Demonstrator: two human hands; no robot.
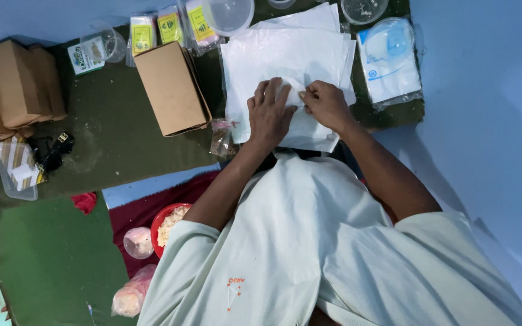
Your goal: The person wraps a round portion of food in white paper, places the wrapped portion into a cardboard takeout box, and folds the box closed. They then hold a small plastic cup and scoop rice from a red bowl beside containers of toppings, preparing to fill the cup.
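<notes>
A stack of white paper sheets (285, 54) lies on the dark green mat (110, 127) in front of me. My left hand (270, 115) presses flat on the near part of the top sheet, fingers spread. My right hand (327, 104) pinches a fold or corner of that sheet beside the left fingertips.
A brown cardboard box (171, 87) lies left of the sheets, with more brown boxes (13, 84) at far left. Yellow-labelled packets (167, 27) and clear lids (228, 13) line the far edge. A bagged white item (389, 57) sits right. A red bowl (170, 224) of pale food is near my left elbow.
</notes>
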